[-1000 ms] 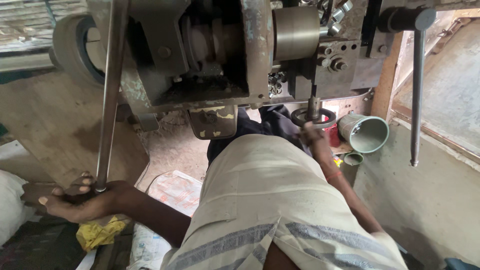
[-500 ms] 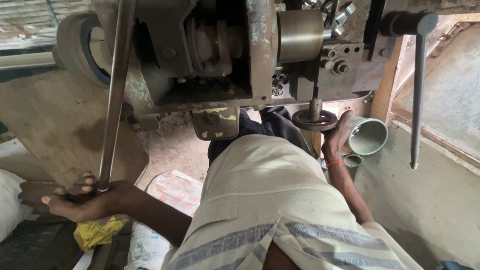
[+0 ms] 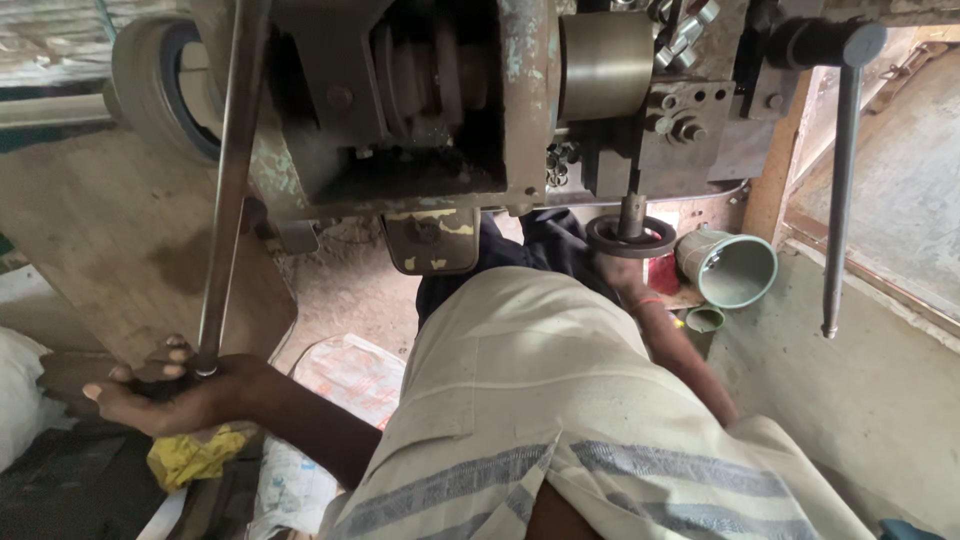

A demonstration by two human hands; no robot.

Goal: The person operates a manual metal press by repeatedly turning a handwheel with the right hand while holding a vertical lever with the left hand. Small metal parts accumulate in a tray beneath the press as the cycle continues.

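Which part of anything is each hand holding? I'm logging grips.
Left hand grips the long metal lever at its lower end. Right hand is at the small handwheel; grip unclear.

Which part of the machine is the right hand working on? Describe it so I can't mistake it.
Start at the big grey-green machine and go down from its shiny steel drum along a short vertical shaft. At the shaft's lower end sits the small dark round handwheel, with the right hand just below it. Unlike the pale green cup beside it, it is flat, dark and ring-shaped.

Smooth steel lever rod, worn painted metal machine, crumpled yellow cloth
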